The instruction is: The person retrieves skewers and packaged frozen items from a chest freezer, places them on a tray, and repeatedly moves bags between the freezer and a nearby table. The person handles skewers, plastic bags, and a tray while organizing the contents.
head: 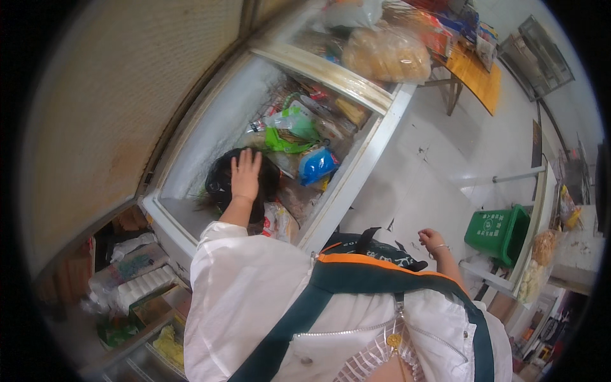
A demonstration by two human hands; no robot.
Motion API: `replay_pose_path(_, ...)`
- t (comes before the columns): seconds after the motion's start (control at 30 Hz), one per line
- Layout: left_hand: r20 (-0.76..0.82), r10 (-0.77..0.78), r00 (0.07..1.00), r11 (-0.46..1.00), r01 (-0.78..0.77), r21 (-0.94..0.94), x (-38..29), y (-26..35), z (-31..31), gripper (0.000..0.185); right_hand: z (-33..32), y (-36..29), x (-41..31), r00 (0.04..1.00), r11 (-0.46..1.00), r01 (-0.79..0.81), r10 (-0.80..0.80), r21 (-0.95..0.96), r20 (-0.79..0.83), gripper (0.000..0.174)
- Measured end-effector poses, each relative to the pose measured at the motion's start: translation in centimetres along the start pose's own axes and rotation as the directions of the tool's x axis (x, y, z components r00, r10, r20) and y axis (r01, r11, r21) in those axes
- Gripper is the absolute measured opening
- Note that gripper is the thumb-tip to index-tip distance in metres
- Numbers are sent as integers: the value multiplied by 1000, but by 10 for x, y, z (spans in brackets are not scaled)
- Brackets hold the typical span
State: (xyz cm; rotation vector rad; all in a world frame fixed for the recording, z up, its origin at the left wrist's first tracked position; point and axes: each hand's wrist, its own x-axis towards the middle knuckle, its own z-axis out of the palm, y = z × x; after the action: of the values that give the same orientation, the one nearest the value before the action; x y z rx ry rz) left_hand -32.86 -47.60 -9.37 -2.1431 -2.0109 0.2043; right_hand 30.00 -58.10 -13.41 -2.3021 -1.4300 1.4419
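Note:
My left hand [245, 176] lies palm down, fingers spread, on a black plastic bag [222, 179] in the open compartment of a chest freezer [365, 157]. What the bag holds is hidden. Beside it sit a blue plastic packet [318, 165], a green and clear plastic bag [292, 131] and a white and red packet [281, 223]. Frost [229, 112] coats the compartment's inner wall. Out over the floor, to the right of the freezer, hangs my right hand [431, 240]. Its fingers are loosely bent with nothing seen in them, and a bracelet circles the wrist.
A clear bag of yellowish food [386, 55] rests on the freezer's far end. Beyond stands a wooden folding table [472, 76] with packets. At right, a green bin [496, 234] bearing writing stands by a table frame. Boxes and packages [148, 281] crowd the lower left.

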Motion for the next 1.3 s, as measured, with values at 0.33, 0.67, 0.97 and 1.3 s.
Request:
replay_pose_path(0.33,129,34,991,984,-56,170,15,-7,2,31,19,51,-42,962,970,-230,240,-84,129,25)
replay_pose_path(0.67,618,-480,623,114,743,-660,-48,4,70,26,32,55,-40,963,955,-265,255,136,89,27)
replay_pose_path(0.97,392,-778,492,-55,568,-821,-39,-76,-70,41,13,74,-29,994,993,-103,105,-52,40,25)
replay_pose_path(1.3,48,-626,778,-370,-242,-897,-28,-5,-340,35,26,151,-61,973,971,-182,201,-156,115,32)
